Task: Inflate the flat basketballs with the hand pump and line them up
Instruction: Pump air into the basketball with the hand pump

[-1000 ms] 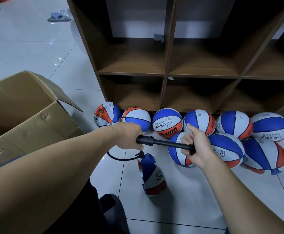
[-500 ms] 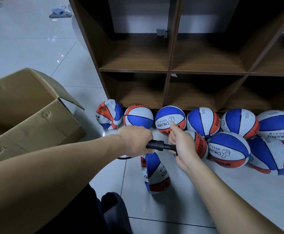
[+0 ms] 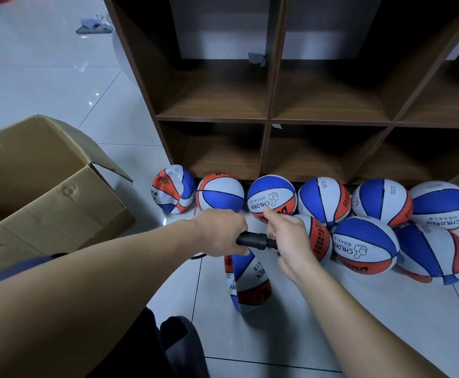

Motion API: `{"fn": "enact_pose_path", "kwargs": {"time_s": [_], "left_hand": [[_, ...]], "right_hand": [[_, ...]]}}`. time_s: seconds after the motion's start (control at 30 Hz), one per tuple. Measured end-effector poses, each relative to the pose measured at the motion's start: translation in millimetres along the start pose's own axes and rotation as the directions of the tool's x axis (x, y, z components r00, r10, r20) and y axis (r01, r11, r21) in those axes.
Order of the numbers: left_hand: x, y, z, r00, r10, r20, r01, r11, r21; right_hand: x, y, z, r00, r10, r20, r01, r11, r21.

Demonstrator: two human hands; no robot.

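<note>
Pump stroke pushed home
Both hands' fingers (image 3: 270,218) clench the hand pump (image 3: 251,239), now closed together; the flat basketball (image 3: 247,282) below takes air.

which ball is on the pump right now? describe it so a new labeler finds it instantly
Start at the brown cubby shelf and the row of balls along its base. In front of that row, just below the two hands on the black hand pump, lies the flat basketball. Unlike its round neighbours, it is collapsed into a narrow, folded wedge.
</note>
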State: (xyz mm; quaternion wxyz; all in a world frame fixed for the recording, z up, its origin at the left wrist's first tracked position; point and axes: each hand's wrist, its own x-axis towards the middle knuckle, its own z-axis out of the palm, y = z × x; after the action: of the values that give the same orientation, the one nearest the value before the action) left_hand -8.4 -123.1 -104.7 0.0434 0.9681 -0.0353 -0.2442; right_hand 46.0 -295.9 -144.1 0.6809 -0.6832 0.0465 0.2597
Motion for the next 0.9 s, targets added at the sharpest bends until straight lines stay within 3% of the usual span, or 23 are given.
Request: {"fn": "enact_pose_path", "kwargs": {"time_s": [0.23, 0.37, 0.5, 0.9], "left_hand": [[-2, -42, -9, 0.992, -0.127, -0.011, 0.127, 0.992, -0.014], [-4, -40, -9, 0.990, -0.137, -0.037, 0.140, 0.987, 0.076], [-8, -25, -8, 0.991, -0.125, -0.048, 0.127, 0.990, 0.055], [-15, -1, -12, 0.994, -0.085, -0.070, 0.086, 0.996, 0.015]], "right_hand": [[19, -16, -68, 0.997, -0.059, -0.044, 0.055, 0.996, -0.074], [17, -15, -63, 0.988, -0.146, -0.046, 0.130, 0.960, -0.248], [10, -13, -50, 0.968, -0.250, 0.019, 0.237, 0.887, -0.395], [-13, -20, -6, 0.948, -0.309, 0.077, 0.317, 0.898, -0.305]]}}
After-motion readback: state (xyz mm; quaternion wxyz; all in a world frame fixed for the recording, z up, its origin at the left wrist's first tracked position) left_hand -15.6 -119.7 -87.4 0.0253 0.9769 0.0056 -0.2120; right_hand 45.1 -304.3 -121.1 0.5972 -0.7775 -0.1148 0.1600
